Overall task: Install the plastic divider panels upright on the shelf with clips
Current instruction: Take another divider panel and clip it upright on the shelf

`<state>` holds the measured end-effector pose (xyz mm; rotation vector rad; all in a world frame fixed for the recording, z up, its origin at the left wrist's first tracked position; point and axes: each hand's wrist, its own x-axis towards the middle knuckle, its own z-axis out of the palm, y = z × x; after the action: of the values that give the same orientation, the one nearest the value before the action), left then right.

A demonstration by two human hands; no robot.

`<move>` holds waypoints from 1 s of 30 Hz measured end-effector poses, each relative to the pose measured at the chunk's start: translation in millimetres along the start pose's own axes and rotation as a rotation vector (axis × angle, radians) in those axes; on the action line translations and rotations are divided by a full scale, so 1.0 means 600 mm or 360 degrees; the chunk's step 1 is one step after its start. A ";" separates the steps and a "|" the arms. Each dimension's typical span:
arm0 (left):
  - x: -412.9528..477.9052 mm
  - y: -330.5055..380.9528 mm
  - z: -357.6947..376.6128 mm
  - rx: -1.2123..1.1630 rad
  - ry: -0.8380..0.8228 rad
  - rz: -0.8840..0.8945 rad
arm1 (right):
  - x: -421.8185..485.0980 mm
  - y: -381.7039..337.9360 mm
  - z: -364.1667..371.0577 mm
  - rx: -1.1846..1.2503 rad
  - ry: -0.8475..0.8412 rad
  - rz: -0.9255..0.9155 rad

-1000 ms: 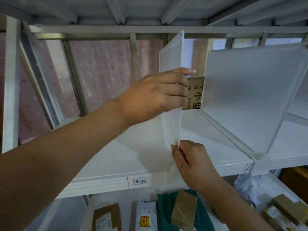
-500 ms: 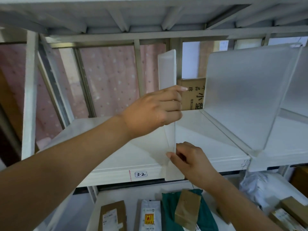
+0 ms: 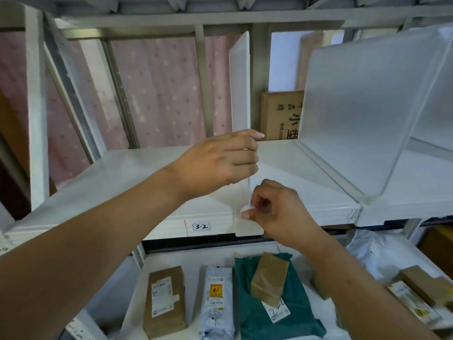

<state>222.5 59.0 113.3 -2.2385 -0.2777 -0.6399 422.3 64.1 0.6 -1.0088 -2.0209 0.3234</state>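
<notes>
A translucent plastic divider panel [image 3: 239, 79] stands upright, edge-on to me, on the white shelf [image 3: 137, 182] labelled 3-2. My left hand [image 3: 220, 163] grips its front edge about halfway up. My right hand [image 3: 274, 212] pinches a small white clip [image 3: 245, 209] at the panel's bottom front corner, where a white foot [image 3: 248, 228] hangs over the shelf lip. A second, larger divider panel [image 3: 362, 114] stands upright to the right on the same shelf.
A brown carton [image 3: 279, 114] stands at the back of the shelf between the two panels. The lower shelf holds several parcels: a brown box [image 3: 164, 300], a grey bag [image 3: 217, 295], a green bag [image 3: 277, 305] with a small brown box on it. Metal uprights frame the left side.
The panel has come down onto the shelf and stands straighter. My left hand slid lower along its front edge. My right hand moved from the bottom edge to pinching the clip at the corner.
</notes>
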 end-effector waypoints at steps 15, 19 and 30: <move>-0.189 -0.051 -0.108 -0.0012 -0.0087 -0.0174 | 0.059 -0.130 0.167 -0.0051 -0.0092 -0.0235; -0.189 -0.043 -0.095 -0.0020 -0.0053 -0.0208 | 0.054 -0.131 0.181 -0.0355 0.0047 -0.0283; -0.188 -0.051 -0.072 -0.0058 0.0124 -0.0114 | 0.039 -0.146 0.206 -0.0464 0.0234 -0.0048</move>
<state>99.6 48.1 97.8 -2.2406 -0.3106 -0.7747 271.7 41.5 -15.0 -1.1423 -1.9820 -0.0634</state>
